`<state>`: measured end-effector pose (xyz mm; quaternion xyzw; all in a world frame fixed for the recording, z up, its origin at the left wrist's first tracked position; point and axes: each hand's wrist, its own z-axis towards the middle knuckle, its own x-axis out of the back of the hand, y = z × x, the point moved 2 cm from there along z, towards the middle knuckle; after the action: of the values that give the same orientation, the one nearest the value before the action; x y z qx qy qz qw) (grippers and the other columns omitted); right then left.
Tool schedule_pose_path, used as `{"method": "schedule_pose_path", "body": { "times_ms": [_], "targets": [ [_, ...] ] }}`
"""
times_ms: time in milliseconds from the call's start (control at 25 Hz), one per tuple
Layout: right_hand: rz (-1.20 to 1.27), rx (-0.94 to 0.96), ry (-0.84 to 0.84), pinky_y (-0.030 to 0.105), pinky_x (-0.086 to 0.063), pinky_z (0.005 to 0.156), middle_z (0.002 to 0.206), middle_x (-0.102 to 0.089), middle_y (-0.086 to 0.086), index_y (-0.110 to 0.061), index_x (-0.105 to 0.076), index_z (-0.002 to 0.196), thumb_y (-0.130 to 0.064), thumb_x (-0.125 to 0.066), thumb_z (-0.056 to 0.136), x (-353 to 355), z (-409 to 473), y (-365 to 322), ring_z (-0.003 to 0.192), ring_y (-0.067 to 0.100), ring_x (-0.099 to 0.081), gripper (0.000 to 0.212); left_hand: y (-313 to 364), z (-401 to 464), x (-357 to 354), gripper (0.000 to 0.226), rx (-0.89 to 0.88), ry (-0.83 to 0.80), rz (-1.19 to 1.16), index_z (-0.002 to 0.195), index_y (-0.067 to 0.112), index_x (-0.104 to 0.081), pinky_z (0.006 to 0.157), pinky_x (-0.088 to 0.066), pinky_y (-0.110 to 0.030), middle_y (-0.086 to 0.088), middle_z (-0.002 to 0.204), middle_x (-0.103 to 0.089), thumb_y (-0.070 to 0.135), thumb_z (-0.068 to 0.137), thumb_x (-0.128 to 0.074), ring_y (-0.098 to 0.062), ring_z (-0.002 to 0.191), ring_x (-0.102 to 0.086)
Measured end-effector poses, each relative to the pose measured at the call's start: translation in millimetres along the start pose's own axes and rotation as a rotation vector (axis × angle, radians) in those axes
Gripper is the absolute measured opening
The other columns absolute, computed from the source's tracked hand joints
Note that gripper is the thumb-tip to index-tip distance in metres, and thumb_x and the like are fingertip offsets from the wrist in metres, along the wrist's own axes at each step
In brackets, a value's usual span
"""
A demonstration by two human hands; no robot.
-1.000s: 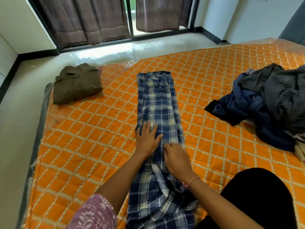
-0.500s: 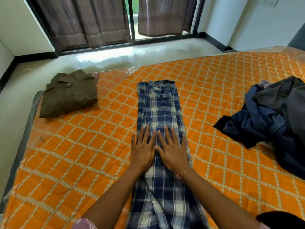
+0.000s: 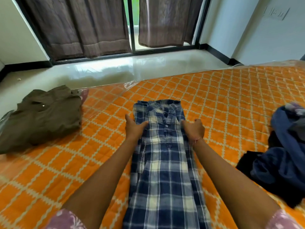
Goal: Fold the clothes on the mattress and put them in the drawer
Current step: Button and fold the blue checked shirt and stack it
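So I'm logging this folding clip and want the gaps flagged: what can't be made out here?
- Drawer: nowhere in the head view.
- Pile of dark clothes: cut off by the right edge.
- Plaid shirt: hem runs off the bottom edge.
- Right hand: motion-blurred, so its grip on the shirt's edge is unclear.
- Left hand: fingertips hidden at the shirt's edge.
- Folded brown shirt: cut off by the left edge.

Between our two hands lies the long folded shirt [image 3: 165, 162], stretched along the mattress [image 3: 231, 100] from us outward. Our left hand [image 3: 134, 128] touches its left edge, our right hand [image 3: 194, 129] its right edge — both near the collar end. Well left of our left hand rests a folded garment [image 3: 42, 118]; well right of our right hand — a heap of clothes [image 3: 283, 156]. Beyond the hands runs the floor [image 3: 115, 70].
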<state>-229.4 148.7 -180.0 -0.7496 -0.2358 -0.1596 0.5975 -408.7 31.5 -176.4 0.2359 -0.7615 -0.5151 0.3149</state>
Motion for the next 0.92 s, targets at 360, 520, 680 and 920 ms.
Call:
{"method": "schedule_pose_path", "body": {
  "times_ms": [360, 520, 680, 920],
  "targets": [
    [0.303, -0.176, -0.461, 0.045, -0.049, 0.094, 0.116, -0.061, 0.018, 0.007, -0.060, 0.116, -0.011, -0.073, 0.081, -16, 34, -46, 0.095, 0.036, -0.059, 0.042, 31, 50, -10, 0.058, 0.199, -0.118, -0.244, 0.126, -0.002, -0.055, 0.088, -0.049, -0.044, -0.017, 0.124, -0.060, 0.011, 0.075, -0.078, -0.035, 0.114, -0.056],
    [0.436, 0.181, -0.338, 0.039, -0.051, 0.072, 0.089, -0.066, 0.011, -0.007, -0.065, 0.095, 0.000, -0.071, 0.079, 27, -5, -52, 0.080, 0.027, -0.062, 0.019, 48, 13, 14, 0.040, 0.008, -0.206, -0.421, 0.114, 0.004, -0.058, 0.073, -0.054, -0.037, -0.005, 0.090, -0.070, -0.003, 0.077, -0.070, -0.025, 0.085, -0.066],
    [0.310, 0.503, -0.287, 0.033, -0.046, 0.056, 0.058, -0.064, -0.007, -0.009, -0.066, 0.066, -0.001, -0.070, 0.079, 72, -78, 4, 0.061, 0.005, -0.057, 0.016, 22, -74, 46, 0.038, -0.215, -0.402, -0.269, 0.099, 0.009, -0.062, 0.067, -0.054, -0.027, 0.008, 0.079, -0.073, 0.001, 0.062, -0.070, -0.012, 0.077, -0.067],
    [-0.525, 0.782, -0.416, 0.041, -0.039, 0.101, 0.135, -0.051, -0.010, -0.031, -0.045, 0.137, -0.006, -0.062, 0.079, 95, -157, 108, 0.121, 0.012, -0.048, 0.065, -69, -158, 79, 0.086, -0.970, -0.385, 1.020, 0.133, 0.029, -0.044, 0.096, -0.034, -0.043, -0.004, 0.128, -0.059, 0.014, 0.057, -0.082, -0.024, 0.117, -0.057]
  ]
}}
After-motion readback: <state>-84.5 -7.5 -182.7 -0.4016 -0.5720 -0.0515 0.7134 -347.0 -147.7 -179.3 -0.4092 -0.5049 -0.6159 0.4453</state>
